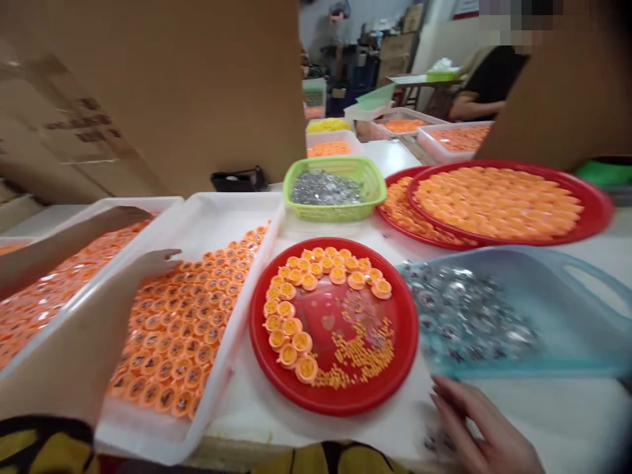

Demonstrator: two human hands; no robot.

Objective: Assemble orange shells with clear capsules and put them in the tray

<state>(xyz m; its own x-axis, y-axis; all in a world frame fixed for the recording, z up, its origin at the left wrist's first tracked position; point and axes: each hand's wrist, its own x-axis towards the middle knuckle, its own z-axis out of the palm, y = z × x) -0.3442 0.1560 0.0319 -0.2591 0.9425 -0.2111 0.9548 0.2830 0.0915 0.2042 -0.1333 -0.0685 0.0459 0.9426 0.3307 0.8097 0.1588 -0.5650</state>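
My left hand (157,262) reaches over a white tray (197,431) and lies at the upper edge of the rows of small orange cups (197,316) in it; its visible fingers are stretched out, with nothing seen in them. To the right, my right hand (486,421) is low over the white table, fingers apart and holding nothing I can see, beside some blurred clear-and-dark small pieces (439,440). Between the hands stands a red round plate (333,403). An arc of orange cups (291,324) lines its left and upper side, and small orange-yellow grains (368,355) lie at its lower right.
A light-blue tray (577,329) holds clear domed pieces (464,309). Behind stand a green basket (336,212) of shiny pieces and red plates (595,204) of orange cups. At left, another person's hand (126,216) is over a second tray. Cardboard (172,85) rises behind.
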